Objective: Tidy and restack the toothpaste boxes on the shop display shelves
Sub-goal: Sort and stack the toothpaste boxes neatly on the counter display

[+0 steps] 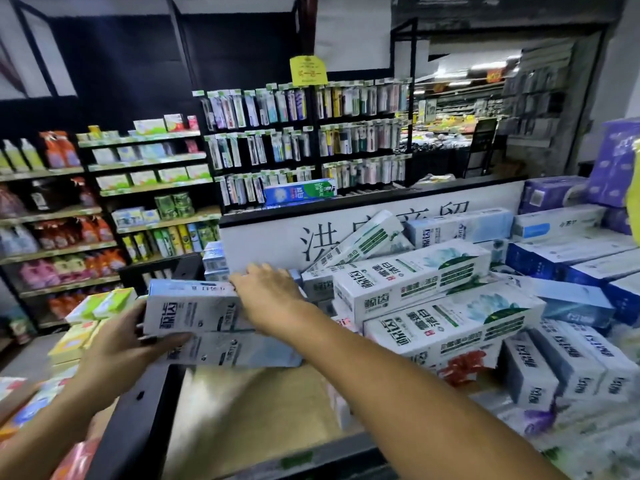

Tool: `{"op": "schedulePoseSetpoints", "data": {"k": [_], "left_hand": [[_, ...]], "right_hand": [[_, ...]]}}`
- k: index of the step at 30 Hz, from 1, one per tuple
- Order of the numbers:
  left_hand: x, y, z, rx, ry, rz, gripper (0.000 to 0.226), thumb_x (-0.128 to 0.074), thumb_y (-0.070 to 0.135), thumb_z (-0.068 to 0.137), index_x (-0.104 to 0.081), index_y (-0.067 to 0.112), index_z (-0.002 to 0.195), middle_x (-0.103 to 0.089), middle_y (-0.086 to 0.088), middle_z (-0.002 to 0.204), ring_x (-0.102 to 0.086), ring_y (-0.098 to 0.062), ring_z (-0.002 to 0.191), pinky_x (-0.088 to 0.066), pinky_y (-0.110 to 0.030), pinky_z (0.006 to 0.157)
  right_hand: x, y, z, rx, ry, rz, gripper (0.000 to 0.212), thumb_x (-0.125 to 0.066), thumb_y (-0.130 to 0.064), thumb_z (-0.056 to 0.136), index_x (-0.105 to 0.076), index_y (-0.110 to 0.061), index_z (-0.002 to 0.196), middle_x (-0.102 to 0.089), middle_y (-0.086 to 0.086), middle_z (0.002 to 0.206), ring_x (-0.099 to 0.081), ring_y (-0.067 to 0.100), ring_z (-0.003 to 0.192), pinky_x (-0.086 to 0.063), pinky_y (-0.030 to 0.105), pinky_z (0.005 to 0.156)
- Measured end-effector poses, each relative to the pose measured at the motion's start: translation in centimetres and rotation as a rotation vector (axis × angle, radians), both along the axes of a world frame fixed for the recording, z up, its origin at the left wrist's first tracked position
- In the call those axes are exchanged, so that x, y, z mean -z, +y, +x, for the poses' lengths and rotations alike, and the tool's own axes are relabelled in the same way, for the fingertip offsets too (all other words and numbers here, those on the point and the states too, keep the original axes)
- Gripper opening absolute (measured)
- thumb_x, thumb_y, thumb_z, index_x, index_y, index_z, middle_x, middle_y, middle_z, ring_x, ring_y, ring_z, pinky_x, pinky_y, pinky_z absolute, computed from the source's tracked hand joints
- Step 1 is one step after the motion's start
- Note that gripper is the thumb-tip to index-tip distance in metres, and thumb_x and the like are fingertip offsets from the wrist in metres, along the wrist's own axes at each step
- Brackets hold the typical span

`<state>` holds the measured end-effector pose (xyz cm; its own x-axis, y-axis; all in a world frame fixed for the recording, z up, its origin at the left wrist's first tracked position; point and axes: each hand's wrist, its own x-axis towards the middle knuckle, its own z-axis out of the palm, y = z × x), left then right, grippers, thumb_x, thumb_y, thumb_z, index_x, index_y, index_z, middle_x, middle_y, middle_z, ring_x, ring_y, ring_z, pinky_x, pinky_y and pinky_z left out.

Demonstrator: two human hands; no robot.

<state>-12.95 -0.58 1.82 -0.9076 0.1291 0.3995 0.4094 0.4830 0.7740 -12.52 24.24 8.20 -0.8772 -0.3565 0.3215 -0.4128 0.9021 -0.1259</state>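
Toothpaste boxes (194,313), a short stack of the long grey-white kind, sit between your two hands at the near left corner of the display. Your left hand (114,344) grips the stack's left end, fingers curled behind it and thumb across the front. Your right hand (270,292) lies palm down on the top box with the fingers fairly straight, pressing rather than pinching (whether the thumb hooks the front face is hard to tell).

Just under the hands is the bare brown worktop (242,410). Right of your right hand lies the jumbled pile (415,289), its boxes tilted and overlapping against the white sign panel (263,244). Further right again, dark blue boxes (571,258) lie in flatter rows.

You appear to be squaring a gathered handful before setting it down, with most of the tidying not yet done. Next, line up the ends, lower the stack flat onto the worktop, and keep the top box from sliding as you let go.
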Motion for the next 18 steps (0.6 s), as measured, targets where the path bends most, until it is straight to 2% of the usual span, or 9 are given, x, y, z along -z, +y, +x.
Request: {"op": "schedulePoseSetpoints", "data": {"k": [2,4,7,9,10,14,18], "left_hand": [[-1.9,0.6,-0.2,0.043,0.032,0.021,0.051,-0.085,0.026,0.063,-0.065,0.047,0.104,-0.075,0.016,0.102,-0.073,-0.002,0.086,-0.06,-0.019,0.061],[-3.8,1.0,-0.1,0.07,0.078,0.038,0.053,-0.085,0.024,0.064,-0.065,0.049,0.107,-0.075,0.018,0.105,-0.072,0.0,0.089,-0.059,-0.017,0.062],[-6.6,1.4,-0.3,0.141,0.122,0.103,0.057,-0.087,0.028,0.062,-0.066,0.042,0.113,-0.075,0.01,0.111,-0.073,-0.01,0.097,-0.062,-0.029,0.07],[-9.2,1.9,-0.4,0.163,0.177,0.128,0.058,-0.088,0.033,0.06,-0.067,0.04,0.113,-0.075,0.009,0.113,-0.073,-0.014,0.1,-0.063,-0.042,0.074],[-10.6,2.3,-0.4,0.169,0.209,0.137,0.059,-0.089,0.035,0.059,-0.067,0.039,0.113,-0.075,0.009,0.112,-0.073,-0.013,0.1,-0.063,-0.044,0.073],[-16.4,4.1,-0.5,0.222,0.336,0.182,0.065,-0.094,0.045,0.058,-0.067,0.031,0.116,-0.074,0.007,0.115,-0.073,-0.014,0.103,-0.062,-0.038,0.075],[-20.6,8.7,0.5,0.309,0.43,0.261,0.058,-0.089,0.053,0.06,-0.069,0.038,0.111,-0.076,0.013,0.106,-0.073,-0.004,0.091,-0.059,-0.019,0.062]], "right_hand": [[-1.0,0.2,0.8,0.0,0.03,-0.071,0.044,-0.053,0.004,0.086,-0.052,-0.013,0.127,-0.051,0.013,0.112,-0.052,0.032,0.102,-0.046,0.042,0.075],[-2.1,0.4,1.7,0.014,0.074,-0.111,0.043,-0.051,0.005,0.087,-0.051,-0.014,0.126,-0.05,0.011,0.11,-0.051,0.03,0.099,-0.048,0.041,0.072],[-4.9,1.2,2.7,0.041,0.153,-0.162,0.047,-0.05,0.005,0.088,-0.051,-0.018,0.129,-0.049,0.01,0.112,-0.049,0.029,0.101,-0.046,0.039,0.072],[-7.4,1.9,3.7,0.057,0.212,-0.191,0.048,-0.052,0.002,0.089,-0.052,-0.022,0.131,-0.05,0.008,0.115,-0.049,0.027,0.104,-0.05,0.04,0.077],[-8.7,2.4,4.3,0.064,0.243,-0.204,0.047,-0.054,-0.001,0.09,-0.052,-0.023,0.132,-0.051,0.007,0.115,-0.049,0.026,0.104,-0.051,0.042,0.08],[-14.1,4.6,6.2,0.102,0.376,-0.237,0.045,-0.061,-0.008,0.089,-0.054,-0.024,0.131,-0.054,0.005,0.114,-0.053,0.022,0.101,-0.051,0.041,0.085],[-18.7,9.7,8.0,0.17,0.474,-0.28,0.038,-0.064,-0.009,0.089,-0.058,-0.02,0.125,-0.062,0.001,0.116,-0.057,0.018,0.097,-0.05,0.036,0.081]]}}
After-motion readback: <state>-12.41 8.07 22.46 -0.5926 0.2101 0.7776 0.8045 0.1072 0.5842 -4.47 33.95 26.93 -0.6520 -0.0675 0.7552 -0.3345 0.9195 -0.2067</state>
